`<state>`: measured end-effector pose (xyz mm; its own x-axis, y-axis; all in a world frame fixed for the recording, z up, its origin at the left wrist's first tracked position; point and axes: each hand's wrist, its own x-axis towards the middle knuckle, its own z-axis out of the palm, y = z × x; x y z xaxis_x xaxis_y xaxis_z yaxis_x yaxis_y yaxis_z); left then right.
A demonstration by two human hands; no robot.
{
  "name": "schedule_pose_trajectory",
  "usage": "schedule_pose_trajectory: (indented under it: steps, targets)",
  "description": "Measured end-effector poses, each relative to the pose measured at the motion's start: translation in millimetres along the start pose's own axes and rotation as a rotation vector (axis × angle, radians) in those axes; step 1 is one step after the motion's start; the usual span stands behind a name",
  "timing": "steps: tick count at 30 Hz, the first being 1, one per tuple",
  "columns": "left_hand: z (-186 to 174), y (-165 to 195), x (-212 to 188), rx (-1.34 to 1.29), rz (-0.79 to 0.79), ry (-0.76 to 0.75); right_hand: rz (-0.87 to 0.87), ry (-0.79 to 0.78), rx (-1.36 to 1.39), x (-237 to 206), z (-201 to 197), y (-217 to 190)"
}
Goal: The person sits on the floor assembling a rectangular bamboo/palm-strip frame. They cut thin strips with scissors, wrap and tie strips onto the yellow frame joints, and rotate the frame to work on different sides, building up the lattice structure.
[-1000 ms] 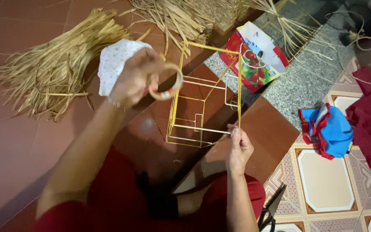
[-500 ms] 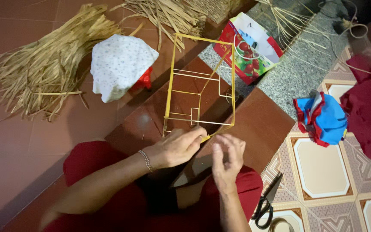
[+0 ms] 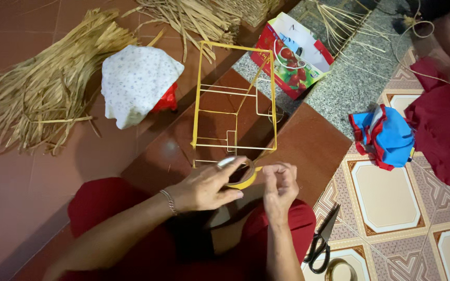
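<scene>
Holding a roll of yellow tape [image 3: 239, 176] in your left hand [image 3: 204, 188], you had its fingers [image 3: 230, 164] curled over the top of the ring and the thumb pressed beneath it. Your right hand [image 3: 279, 188] sat just beside it on the right, its fingers pinched narrow on the loose end of the tape, a short yellow strip stretched between the two hands. The wire frame [image 3: 235, 101], a tall box of thin yellow rods, stood directly beyond your fingers, its long axis running away from you toward the far edge of the brown step [image 3: 319, 140]. Its near bottom rail lay just past the roll, close to touching it, and your left hand was the nearer of the two to that rail. Black scissors [image 3: 321, 244] lay on the tiled floor to your right, well apart from both hands. Bundles of dry straw [image 3: 48, 83] lay to the far left.
</scene>
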<state>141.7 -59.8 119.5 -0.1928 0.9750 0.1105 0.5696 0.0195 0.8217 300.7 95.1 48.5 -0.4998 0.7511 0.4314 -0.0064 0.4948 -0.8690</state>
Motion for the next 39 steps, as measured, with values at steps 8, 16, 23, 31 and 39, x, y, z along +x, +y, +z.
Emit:
schedule_pose_trajectory:
  steps: [8, 16, 23, 31, 39]
  targets:
    - [-12.3, -5.7, 13.7, -0.327, -0.151, -0.056, 0.056, 0.159, 0.152, 15.8, 14.0, 32.9]
    - [-10.4, -1.6, 26.1, -0.391, -0.190, 0.074, 0.087, 0.172, 0.307, 24.7, 25.7, 37.5]
    - [-10.2, -4.4, 24.2, -0.375, -0.122, 0.124, 0.132, 0.211, 0.224, 27.1, 22.6, 49.7]
    - [-42.4, -2.7, 5.7, -0.367, -0.177, 0.103, 0.082, 0.225, 0.323, 29.3, 21.0, 64.2]
    - [-78.9, -11.1, -19.0, -0.247, -0.426, 0.111, 0.083, 0.202, 0.401, 32.0, 15.2, 73.6]
